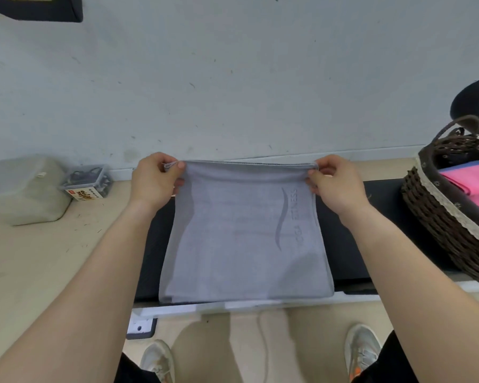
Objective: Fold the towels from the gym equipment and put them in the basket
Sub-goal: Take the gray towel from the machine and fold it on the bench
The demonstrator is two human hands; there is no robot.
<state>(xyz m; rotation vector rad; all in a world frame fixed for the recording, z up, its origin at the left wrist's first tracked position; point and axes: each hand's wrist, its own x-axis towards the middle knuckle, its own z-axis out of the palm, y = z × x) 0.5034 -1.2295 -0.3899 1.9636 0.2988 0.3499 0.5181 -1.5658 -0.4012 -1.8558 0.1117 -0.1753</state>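
Room: a pale, scuffed wall (233,78) meets a beige floor (25,258); a black padded bench (349,244) runs along the foot of the wall.
Bench frame: a white bar (288,302) shows along the bench's near edge.
Grey towel (241,239): lies flat across the middle of the bench, folded into a rough square, with a faint curved logo and lettering towards the bench's right end. Its near edge reaches the bench's near edge.
Left hand (152,181): at the bench's far side, thumb and fingers pinching the towel's far left corner.
Right hand (335,183): at the bench's far side, pinching the far right corner; the two hands are apart, with the towel's far edge drawn straight between them.
Basket (437,217): dark wicker with a lace trim, on the bench's right end; it holds a folded pink towel (476,181) with some blue cloth beside it.
Plastic tub (22,189): cloudy, lidded, on the floor left of the bench.
Small box (87,183): clear, full of dark clips, between the tub and the bench.
Shoes (158,360): pale trainers on the floor on the bench's near side.
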